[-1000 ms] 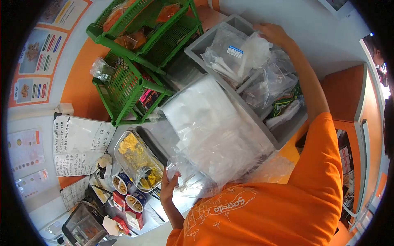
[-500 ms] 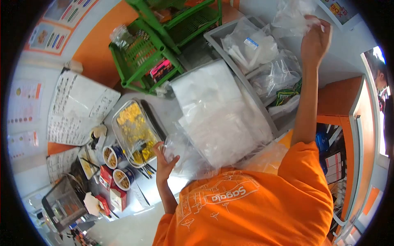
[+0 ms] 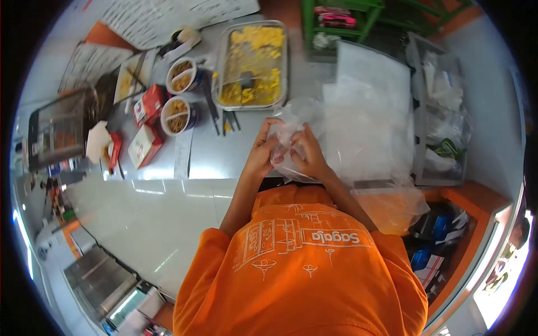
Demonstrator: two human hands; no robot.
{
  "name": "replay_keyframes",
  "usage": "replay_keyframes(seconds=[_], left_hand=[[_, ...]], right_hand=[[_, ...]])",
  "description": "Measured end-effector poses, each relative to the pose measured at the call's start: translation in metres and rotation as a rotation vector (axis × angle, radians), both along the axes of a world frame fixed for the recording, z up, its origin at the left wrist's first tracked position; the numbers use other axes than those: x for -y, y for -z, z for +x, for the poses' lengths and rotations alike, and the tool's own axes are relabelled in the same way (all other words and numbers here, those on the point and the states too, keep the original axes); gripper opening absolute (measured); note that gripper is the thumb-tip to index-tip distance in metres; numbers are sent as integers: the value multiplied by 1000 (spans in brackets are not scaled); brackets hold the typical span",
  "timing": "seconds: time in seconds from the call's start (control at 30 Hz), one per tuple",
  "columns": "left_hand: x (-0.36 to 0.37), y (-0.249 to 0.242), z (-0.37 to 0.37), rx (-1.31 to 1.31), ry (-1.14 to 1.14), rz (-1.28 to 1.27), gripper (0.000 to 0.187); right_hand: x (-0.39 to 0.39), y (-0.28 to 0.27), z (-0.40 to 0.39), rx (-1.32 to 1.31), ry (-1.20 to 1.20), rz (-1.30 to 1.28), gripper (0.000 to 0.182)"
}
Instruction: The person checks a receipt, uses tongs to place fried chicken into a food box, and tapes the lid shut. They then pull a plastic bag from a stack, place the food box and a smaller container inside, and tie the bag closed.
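Both pinching one thin clear plastic bag (image 3: 286, 131) — left hand (image 3: 262, 150) and right hand (image 3: 307, 152) closed on its film, held above the counter's (image 3: 224, 159) near edge, beside the bag stack (image 3: 367, 129), presumably to part it.

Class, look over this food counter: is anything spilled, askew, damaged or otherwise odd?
Nothing is clearly spilled or broken. Both hands, left hand and right hand, hold a clear plastic bag over the counter. The red cartons lie tipped at mixed angles, and the stack of clear bags looks loose and rumpled.
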State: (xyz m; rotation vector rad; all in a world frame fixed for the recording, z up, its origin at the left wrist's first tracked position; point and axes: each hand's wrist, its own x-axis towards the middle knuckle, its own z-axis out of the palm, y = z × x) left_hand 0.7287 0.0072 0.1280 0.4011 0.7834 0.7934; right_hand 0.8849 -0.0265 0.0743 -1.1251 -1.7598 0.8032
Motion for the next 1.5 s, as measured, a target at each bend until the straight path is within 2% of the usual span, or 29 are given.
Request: replay_keyframes(seconds=[0.03,0.07,0.13,0.2,0.23,0.27,0.33,0.4,0.43,0.53,0.57,0.63,0.7,0.77,0.83,0.87,0.97,1.03,1.1,1.17,1.2,1.23,1.27,1.3,1.4,1.43,1.5], left_hand=[[8,-2,-14,-41,30,-11,18],[15,-8,-33,34,91,84,18],[31,-20,-80,175,224,277,19],[42,-37,-114,-408,330,620,5],[48,-48,-126,-729,316,790,7],[56,-53,-140,-1059,301,943,10],[69,-35,-180,-1586,83,927,20],[73,-32,-224,-1907,-143,784,31],[74,-27,-250,-1906,-168,762,40],[96,-21,-322,-2021,154,500,45],[110,-8,-351,-2064,276,546,49],[131,-16,-419,-1796,183,523,53],[132,-45,-457,-1524,-289,365,58],[131,-53,-502,-1562,-520,154,60],[122,-37,-543,-1522,-546,184,62],[117,-30,-559,-1502,-559,196,63],[106,-54,-588,-1191,-676,186,65],[103,-65,-613,-1153,-705,94,64],[97,-70,-637,-1087,-760,10,59],[89,-72,-658,-973,-868,-41,44],[83,-71,-669,-912,-913,-61,38],[77,-60,-683,-956,-945,-184,34],[66,-61,-693,-923,-937,-153,37],[54,-63,-700,-890,-925,-124,39],[29,-52,-724,-785,-878,-109,50],[19,-48,-734,-749,-856,-104,54],[4,-36,-753,-707,-785,-58,60]], right_hand=[[1,5,-5,182,-107,-254,30],[-4,12,-7,372,-211,-496,31],[0,72,4,462,-204,-546,38],[5,74,1,592,-64,-316,39],[4,63,-6,764,-35,-302,37],[-2,30,-20,937,-12,-288,35],[-10,-16,-72,1138,26,-346,34],[-10,-51,-126,974,48,-309,31],[-6,-56,-156,888,62,-299,30],[-16,-21,-240,-739,98,-434,26],[-19,-19,-274,-495,257,-295,25],[-25,-15,-353,-22,554,1,25],[-38,81,-372,810,-193,-180,27],[-18,115,-446,446,-537,233,34],[-3,-24,-487,803,-888,-141,36],[-5,-53,-509,806,-913,-99,38],[-32,-123,-536,719,-1021,58,40],[-77,-146,-548,575,-1226,21,43],[-128,-168,-567,536,-884,-579,67],[-168,-83,-581,867,-673,186,91],[-164,-52,-585,984,-714,215,99],[-162,-27,-590,1102,-749,251,107],[-167,-12,-595,1221,-775,299,115],[-172,-9,-594,1066,-768,322,112],[-172,-15,-593,1059,-611,54,101],[-170,-19,-589,987,-556,21,90],[-162,-43,-577,939,-406,-53,88]])
